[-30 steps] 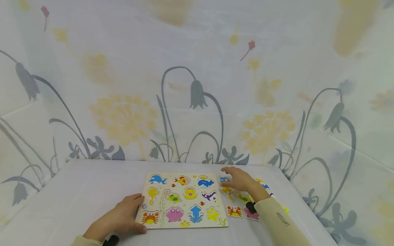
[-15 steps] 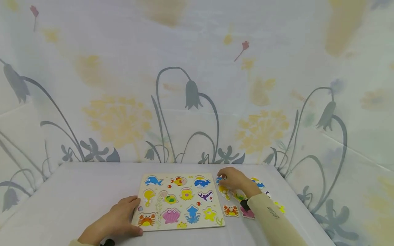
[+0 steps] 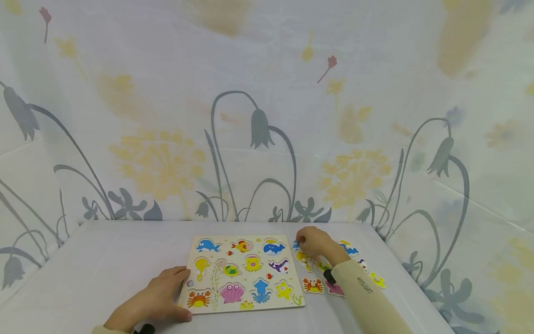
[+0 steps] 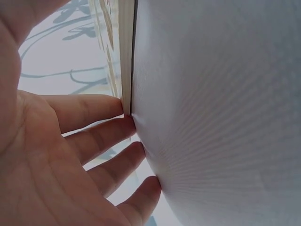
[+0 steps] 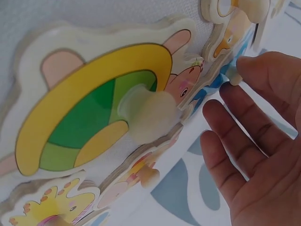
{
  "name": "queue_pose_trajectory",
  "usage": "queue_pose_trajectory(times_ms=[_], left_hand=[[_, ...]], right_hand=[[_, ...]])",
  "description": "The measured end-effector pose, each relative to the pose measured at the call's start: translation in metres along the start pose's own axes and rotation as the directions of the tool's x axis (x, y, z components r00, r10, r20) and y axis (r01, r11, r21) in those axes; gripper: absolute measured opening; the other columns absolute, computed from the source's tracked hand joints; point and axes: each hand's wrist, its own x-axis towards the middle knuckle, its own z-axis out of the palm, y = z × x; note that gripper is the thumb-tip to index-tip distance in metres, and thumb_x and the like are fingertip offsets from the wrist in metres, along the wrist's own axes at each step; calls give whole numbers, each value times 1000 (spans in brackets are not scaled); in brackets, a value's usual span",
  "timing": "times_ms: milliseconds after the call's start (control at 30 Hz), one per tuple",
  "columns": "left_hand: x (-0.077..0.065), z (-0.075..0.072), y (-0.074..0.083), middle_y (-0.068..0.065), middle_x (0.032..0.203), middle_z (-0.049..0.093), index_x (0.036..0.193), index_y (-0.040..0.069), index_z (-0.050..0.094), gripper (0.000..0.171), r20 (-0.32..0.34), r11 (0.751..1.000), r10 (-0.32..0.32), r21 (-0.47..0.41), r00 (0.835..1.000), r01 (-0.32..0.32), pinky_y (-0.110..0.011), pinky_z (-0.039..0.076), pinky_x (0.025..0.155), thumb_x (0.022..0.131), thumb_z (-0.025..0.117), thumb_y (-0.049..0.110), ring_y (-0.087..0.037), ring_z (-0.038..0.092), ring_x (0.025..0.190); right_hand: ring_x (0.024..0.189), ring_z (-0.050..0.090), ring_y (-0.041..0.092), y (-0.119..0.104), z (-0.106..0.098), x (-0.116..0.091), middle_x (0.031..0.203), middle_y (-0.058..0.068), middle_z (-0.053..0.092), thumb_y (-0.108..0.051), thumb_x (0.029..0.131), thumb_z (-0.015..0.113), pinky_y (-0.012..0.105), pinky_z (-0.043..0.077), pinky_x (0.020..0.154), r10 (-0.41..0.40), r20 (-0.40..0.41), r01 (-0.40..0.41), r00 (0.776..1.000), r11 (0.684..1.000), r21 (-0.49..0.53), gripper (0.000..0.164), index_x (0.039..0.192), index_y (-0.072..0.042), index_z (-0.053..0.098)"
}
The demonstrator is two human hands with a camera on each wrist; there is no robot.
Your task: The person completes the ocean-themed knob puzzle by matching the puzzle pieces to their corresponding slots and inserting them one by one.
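A wooden peg puzzle board (image 3: 244, 278) with sea-animal pictures lies flat on the white table. My left hand (image 3: 160, 297) rests at its near left corner; in the left wrist view, nearly straight fingers touch the board's edge (image 4: 126, 56). Over the group of loose pieces to the right of the board is my right hand (image 3: 314, 242). In the right wrist view its thumb and index fingertip pinch the small wooden knob (image 5: 233, 75) of a blue puzzle piece (image 5: 214, 84), whose shape is mostly hidden. A green and yellow turtle piece (image 5: 89, 117) lies below that hand.
Other knobbed pieces lie about the right hand: a seahorse (image 3: 303, 260), a crab (image 3: 313, 285), a pink shell (image 3: 335, 288) partly under the sleeve, a blue whale (image 3: 348, 248) and a yellow starfish (image 3: 377, 280). A flower-print curtain (image 3: 267, 139) hangs behind the table.
My right hand has lowered onto the blue piece, and its thumb and index finger have closed on the knob. The left hand stays at the board's corner. The head view has shifted slightly.
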Motion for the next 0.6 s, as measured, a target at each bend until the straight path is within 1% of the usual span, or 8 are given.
queue_pose_trajectory(times_ms=[233,433,600], left_hand=[[1,1,-1,-24,140,42,133,-3,50,102,-4,1000,-22,-8,1000,22,-64,30,103,53,91,45,-47,34,130],[0,1,-1,-24,140,42,133,-4,50,101,-7,1000,-14,-3,1000,14,-65,29,102,54,91,44,-46,34,130],[1,2,-2,-24,140,42,134,-4,49,101,-7,1000,-12,-1,1000,12,-65,29,103,54,91,43,-46,34,130]], right_hand=[[79,51,17,1,2,4,87,-4,59,-9,84,64,40,49,81,5,0,-5,1000,1000,-3,11,89,-18,68],[78,51,17,3,2,5,84,-4,58,-7,81,64,39,49,78,-9,-7,9,1000,1000,13,13,86,-18,67],[77,51,17,4,0,4,83,-5,58,-8,81,66,38,49,76,-2,-13,2,1000,999,32,12,86,-18,67]])
